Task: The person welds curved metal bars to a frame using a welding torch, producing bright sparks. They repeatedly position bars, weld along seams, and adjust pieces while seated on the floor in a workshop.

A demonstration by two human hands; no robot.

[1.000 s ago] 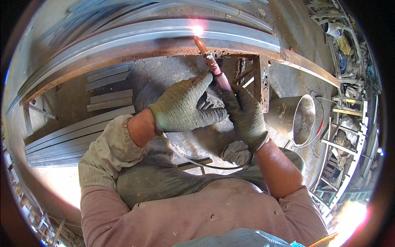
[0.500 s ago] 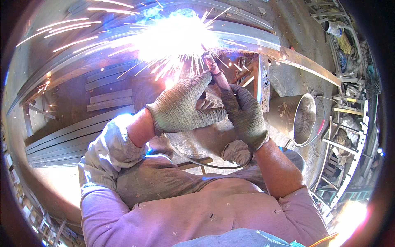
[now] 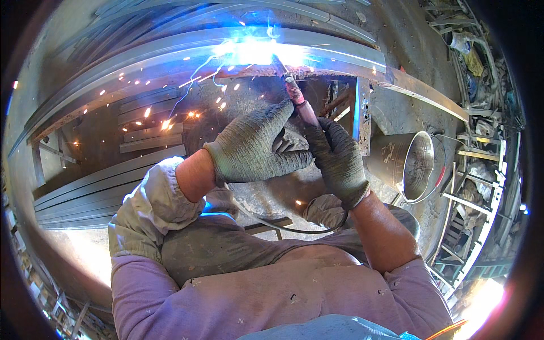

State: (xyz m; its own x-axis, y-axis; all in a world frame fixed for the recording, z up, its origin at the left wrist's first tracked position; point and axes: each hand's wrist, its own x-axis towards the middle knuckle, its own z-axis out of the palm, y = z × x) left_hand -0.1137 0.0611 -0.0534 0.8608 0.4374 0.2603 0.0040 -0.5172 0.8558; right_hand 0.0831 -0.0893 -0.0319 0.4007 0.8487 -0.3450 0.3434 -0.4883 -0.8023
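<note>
A welding torch with a worn, reddish front slants up and away to a bright blue-white arc. My right hand, in a grey knitted glove, is closed round its handle. My left hand, gloved alike, meets the torch farther forward; its fingertips rest at the neck and its thumb reaches toward my right hand. The arc burns on a long metal beam, and its glare hides the spot where the tip meets the metal. A dark cable loops below my hands.
An upright metal leg stands under the beam on the right. Beside it a metal bucket lies tipped over. Grey metal bars lie at the left. Along the right edge runs a white ladder-like frame among clutter. Sparks fall left of the arc.
The glare has shrunk and the long spray of sparks has thinned to scattered glowing drops, so more of the beam shows. My hands and the torch have hardly moved.
</note>
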